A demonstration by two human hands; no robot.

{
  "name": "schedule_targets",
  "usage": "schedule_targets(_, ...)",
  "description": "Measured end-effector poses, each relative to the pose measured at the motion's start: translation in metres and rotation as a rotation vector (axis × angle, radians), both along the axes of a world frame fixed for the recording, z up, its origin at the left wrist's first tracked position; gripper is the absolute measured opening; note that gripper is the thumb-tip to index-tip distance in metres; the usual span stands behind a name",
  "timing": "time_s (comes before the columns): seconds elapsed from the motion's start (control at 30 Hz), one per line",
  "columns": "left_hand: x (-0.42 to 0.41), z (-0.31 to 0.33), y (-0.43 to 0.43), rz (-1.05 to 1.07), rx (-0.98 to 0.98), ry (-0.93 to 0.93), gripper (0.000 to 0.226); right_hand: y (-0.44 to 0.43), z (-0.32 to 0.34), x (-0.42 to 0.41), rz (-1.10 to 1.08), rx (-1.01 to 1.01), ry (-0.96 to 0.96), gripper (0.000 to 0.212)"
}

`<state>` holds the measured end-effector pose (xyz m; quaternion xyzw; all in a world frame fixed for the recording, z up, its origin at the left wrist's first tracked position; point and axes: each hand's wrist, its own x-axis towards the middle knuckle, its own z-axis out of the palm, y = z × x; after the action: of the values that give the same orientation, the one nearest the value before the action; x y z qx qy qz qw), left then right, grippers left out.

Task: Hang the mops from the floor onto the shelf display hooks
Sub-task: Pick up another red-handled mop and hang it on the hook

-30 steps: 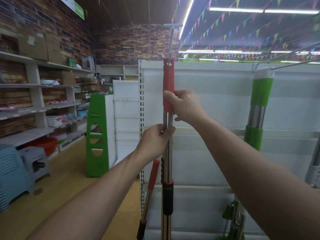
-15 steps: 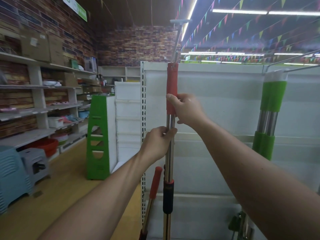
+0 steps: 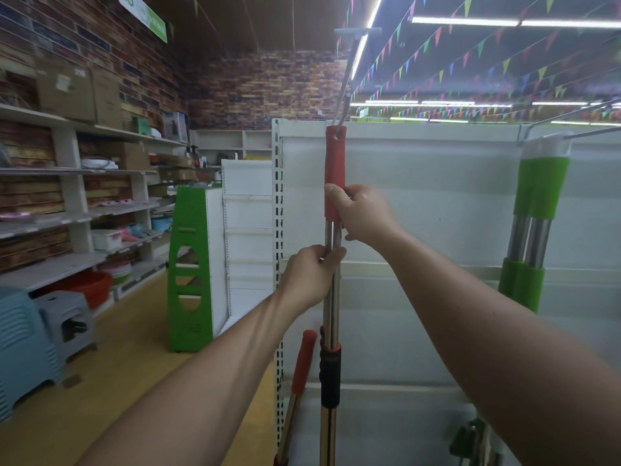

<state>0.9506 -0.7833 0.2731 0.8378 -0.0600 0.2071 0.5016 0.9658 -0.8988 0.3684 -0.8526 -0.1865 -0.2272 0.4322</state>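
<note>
Standing upright before the white shelf panel (image 3: 437, 203), the red-handled mop (image 3: 331, 307) is held in both hands; the right hand (image 3: 364, 215) clasps the lower end of its red grip (image 3: 334, 169), the left hand (image 3: 311, 277) curls round the steel pole just beneath; the grip's top meets the long wire display hook (image 3: 349, 72), though whether it is threaded on I cannot tell; another red-handled mop (image 3: 302, 361) leans lower down just beside it; green-handled mops (image 3: 534, 210) hang from a hook to the right; the green sign (image 3: 144, 18) high on the brick wall carries white writing too blurred to read.
</note>
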Motion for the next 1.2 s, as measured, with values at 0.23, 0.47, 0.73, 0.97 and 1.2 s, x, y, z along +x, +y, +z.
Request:
schedule_targets(0.23, 0.004, 0.004, 0.000, 0.033, 0.079, 0.003, 0.044, -0.001, 0.000, 0.007, -0.058, -0.124, 0.017, 0.065)
schedule_targets(0.47, -0.001, -0.005, -0.006, 0.099, 0.172, -0.039, 0.036, -0.002, -0.012, 0.006, -0.043, -0.013, 0.045, 0.066)
schedule_targets(0.73, -0.021, -0.063, 0.004, 0.103, 0.185, 0.067, 0.026, -0.010, -0.058, -0.003, -0.050, 0.097, 0.157, 0.056)
schedule_targets(0.97, -0.047, -0.127, 0.019, 0.169, 0.024, 0.201, 0.014, -0.028, -0.124, -0.021, -0.095, 0.168, 0.263, 0.032)
schedule_targets(1.2, -0.067, -0.170, 0.033, 0.191, -0.080, 0.259, 0.007, -0.035, -0.190, -0.041, -0.080, 0.263, 0.420, 0.025)
